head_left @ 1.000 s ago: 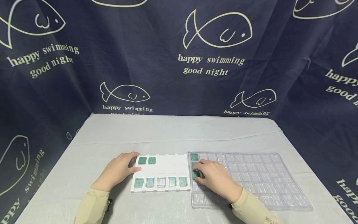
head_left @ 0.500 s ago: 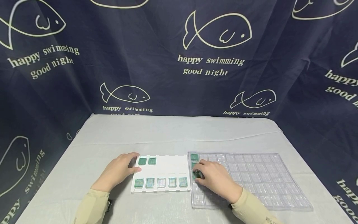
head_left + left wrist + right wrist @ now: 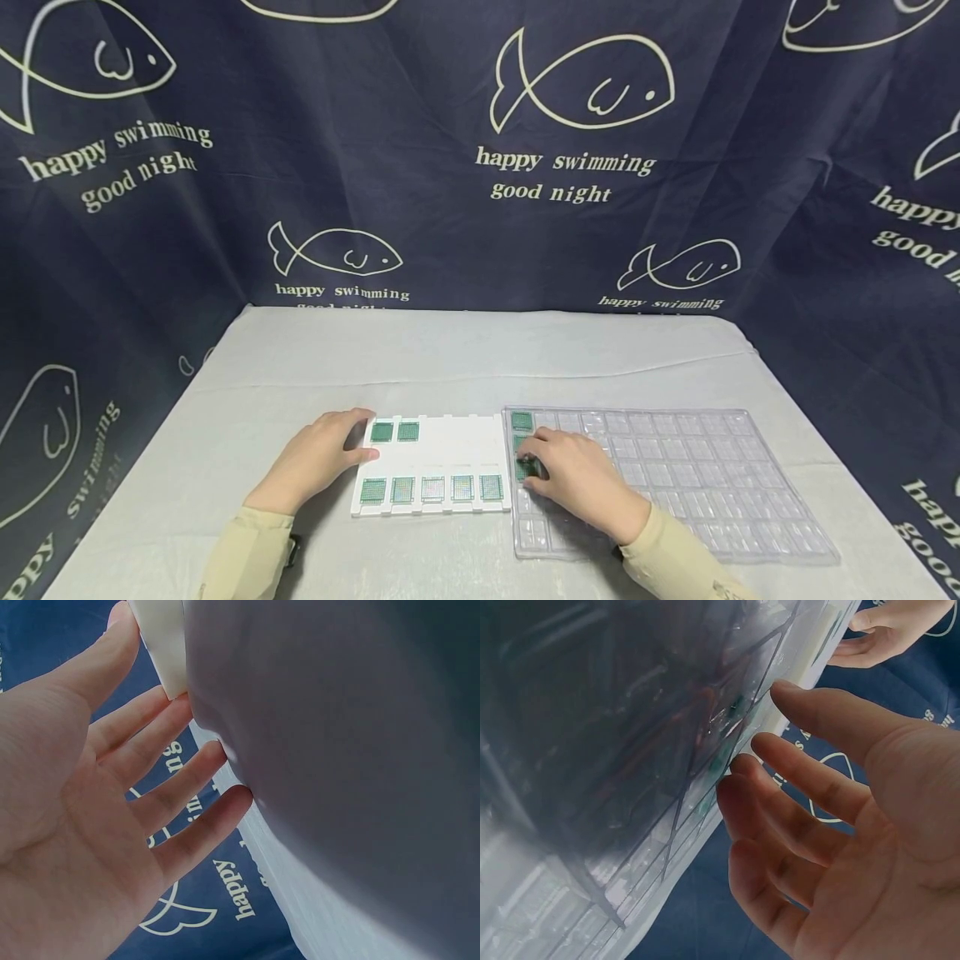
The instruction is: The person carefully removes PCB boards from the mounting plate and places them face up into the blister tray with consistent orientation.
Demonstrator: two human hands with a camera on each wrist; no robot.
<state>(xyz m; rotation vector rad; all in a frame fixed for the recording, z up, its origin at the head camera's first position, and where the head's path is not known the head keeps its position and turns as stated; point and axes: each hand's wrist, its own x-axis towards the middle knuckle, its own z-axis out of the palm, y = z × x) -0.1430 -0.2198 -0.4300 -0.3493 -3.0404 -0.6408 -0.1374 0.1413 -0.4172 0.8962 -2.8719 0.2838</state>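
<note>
My left hand (image 3: 318, 454) rests at the left end of a white slotted holder (image 3: 450, 446). The thumb touches its left edge and the straight fingers reach the far corner (image 3: 176, 688). Small green perforated circuit boards stand in it: two in the back row (image 3: 408, 431), several in the front row (image 3: 402, 489). My right hand (image 3: 573, 471) is over the first column of a clear plastic compartment tray (image 3: 697, 475). Its thumb and bent fingers pinch a green circuit board (image 3: 523, 469) by opposite edges, partly hidden. Another green board (image 3: 521, 420) lies in the far left compartment, and one between is half covered.
The tray stands close against the holder's right end, on a pale grey tablecloth (image 3: 442, 350). A dark blue curtain (image 3: 450, 167) with fish drawings hangs behind and at both sides. Other tray compartments (image 3: 660, 450) show clear plastic.
Both hands keep almost the same places. The pinched circuit board appears slightly darker and shifted a little under the right fingers.
</note>
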